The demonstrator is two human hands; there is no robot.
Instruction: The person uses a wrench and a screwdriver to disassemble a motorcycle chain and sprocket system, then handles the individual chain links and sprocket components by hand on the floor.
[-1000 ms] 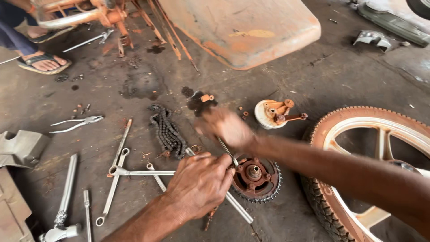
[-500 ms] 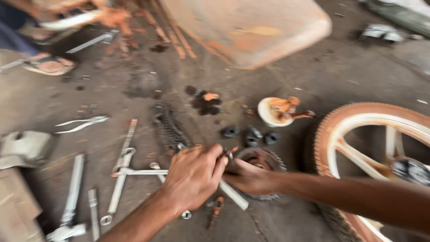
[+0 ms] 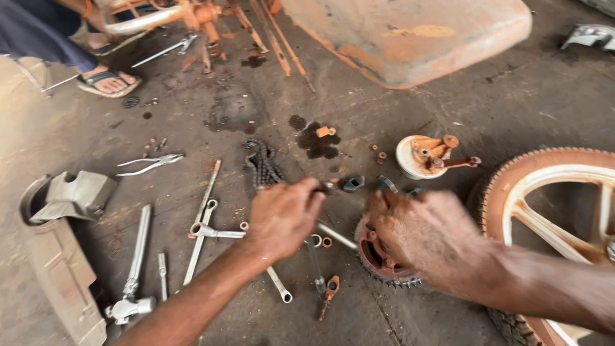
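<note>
A rusty toothed sprocket hub point(image 3: 379, 259) lies on the oily concrete floor. My right hand point(image 3: 430, 236) covers its right side and grips it, blurred. Just left of it, my left hand point(image 3: 284, 214) is closed around a slim metal tool point(image 3: 336, 236) whose shaft slants down toward the hub. A greasy drive chain point(image 3: 262, 165) lies in a heap right behind my left hand. Small dark nuts point(image 3: 353, 184) sit beyond the hub.
Several spanners point(image 3: 204, 218), pliers point(image 3: 148, 164) and a socket bar point(image 3: 134, 263) lie at left. A white cup with rusty parts point(image 3: 424, 156) stands behind. An orange-rimmed wheel point(image 3: 551, 198) is at right. Another person's sandalled foot point(image 3: 109, 82) is at back left.
My right hand has come back from reaching past the hub and now clamps onto the sprocket hub. My left hand shifted slightly right with the tool. The view moved closer.
</note>
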